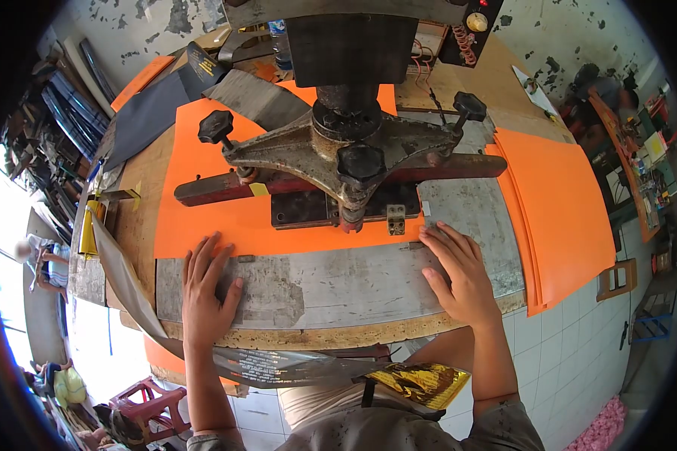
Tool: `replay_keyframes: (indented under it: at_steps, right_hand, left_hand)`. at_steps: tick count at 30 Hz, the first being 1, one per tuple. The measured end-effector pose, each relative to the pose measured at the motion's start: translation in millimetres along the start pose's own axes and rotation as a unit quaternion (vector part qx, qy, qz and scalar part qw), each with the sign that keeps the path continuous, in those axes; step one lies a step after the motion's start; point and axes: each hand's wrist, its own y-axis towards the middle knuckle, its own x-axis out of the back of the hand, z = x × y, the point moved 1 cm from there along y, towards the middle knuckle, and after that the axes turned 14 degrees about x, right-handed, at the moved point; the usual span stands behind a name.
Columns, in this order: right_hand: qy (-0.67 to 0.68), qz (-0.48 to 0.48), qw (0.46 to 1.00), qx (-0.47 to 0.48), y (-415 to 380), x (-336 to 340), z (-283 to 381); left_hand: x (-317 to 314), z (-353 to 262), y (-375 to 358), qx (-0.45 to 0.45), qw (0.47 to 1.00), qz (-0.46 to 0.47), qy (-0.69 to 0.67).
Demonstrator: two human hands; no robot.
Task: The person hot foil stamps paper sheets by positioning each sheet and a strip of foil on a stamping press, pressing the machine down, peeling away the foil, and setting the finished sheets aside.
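An orange sheet (233,229) lies on the grey metal plate (338,289) under a hot stamping press (346,143). My left hand (209,289) rests at the sheet's near left edge, fingers stretched out and fingertips on the orange. On the other side, my right hand (459,274) lies with fingers spread, its fingertips close to the sheet's near right corner. Nothing is held in either hand. The press's dark stamping block (305,210) sits over the sheet between my hands; whether it touches the sheet cannot be made out.
A stack of orange sheets (560,218) overhangs the table's right side. Used foil strip (278,366) hangs along the front edge, with gold foil (421,382) at my lap. Dark sheets (147,113) lie back left. A pink stool (150,406) stands below. Another person (47,263) sits far left.
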Motion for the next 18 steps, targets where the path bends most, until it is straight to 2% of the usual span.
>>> replay_keyframes:
  at_steps: [18]
  right_hand:
    - [0.001,0.002,1.0,-0.016,3.2,2.0,2.3]
  left_hand:
    - [-1.3,2.3,1.0,0.005,1.0,0.005,0.007]
